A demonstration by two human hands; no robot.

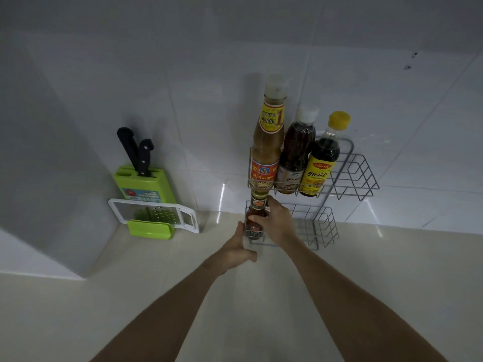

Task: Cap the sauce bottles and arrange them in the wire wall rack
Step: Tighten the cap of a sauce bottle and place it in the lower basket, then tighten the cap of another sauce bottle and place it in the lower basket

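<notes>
A two-tier wire wall rack [355, 176] hangs on the white tiles. Its upper tier holds three capped bottles: a tall tan sauce bottle [266, 150] with a clear cap, a dark one with a white cap [295, 158], and a dark one with a yellow cap [322, 163]. At the left end of the lower tier [317, 226] stands a small dark red-labelled bottle [254, 218]. My right hand [277, 223] grips its right side and neck. My left hand [239, 250] is just below and left of it, fingers at the bottle's base and the rack's front wire.
A green knife block [146, 189] with two black-handled knives stands in the left corner, with a white-framed grater [154, 214] leaning on it. A beige countertop [392, 270] spreads below the rack. The right parts of both rack tiers hold nothing.
</notes>
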